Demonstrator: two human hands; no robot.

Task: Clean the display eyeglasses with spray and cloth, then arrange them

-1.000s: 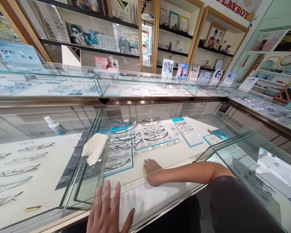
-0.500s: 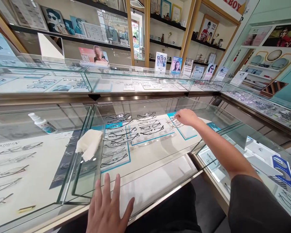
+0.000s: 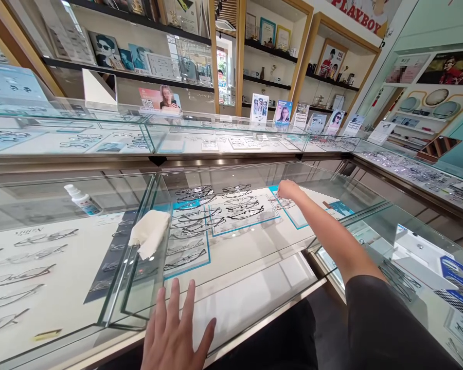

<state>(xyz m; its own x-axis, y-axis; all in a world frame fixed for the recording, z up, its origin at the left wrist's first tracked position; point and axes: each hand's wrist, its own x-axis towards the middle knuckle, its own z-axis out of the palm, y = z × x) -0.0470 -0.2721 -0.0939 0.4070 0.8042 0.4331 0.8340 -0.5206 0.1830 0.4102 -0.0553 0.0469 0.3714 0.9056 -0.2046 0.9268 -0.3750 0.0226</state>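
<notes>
My right hand [image 3: 288, 189] reaches into the glass display case, fingers curled together at a pair of thin-rimmed eyeglasses [image 3: 284, 204]. These lie on a blue-edged white tray [image 3: 301, 222]; the fingertips are partly hidden. My left hand [image 3: 175, 324] is open, fingers spread, at the case's front edge, with nothing in it. Left of my right hand, several dark-framed eyeglasses [image 3: 245, 211] sit in rows on a neighbouring tray. More eyeglasses [image 3: 185, 259] lie in a column on a tray further left. A cream cloth [image 3: 149, 232] is draped over the glass divider.
A white spray bottle [image 3: 82, 199] stands in the left case, beyond rows of eyeglasses [image 3: 29, 273]. Glass panels and edges [image 3: 111, 288] divide the cases. On the right is a case with a blue-and-white box [image 3: 453, 275]. Behind runs another glass counter [image 3: 224, 159] with upright cards.
The view has shifted slightly, so the cases sit a little lower and further right. My right hand has drawn in slightly over the eyeglasses, its fingers more curled. My left hand stays spread.
</notes>
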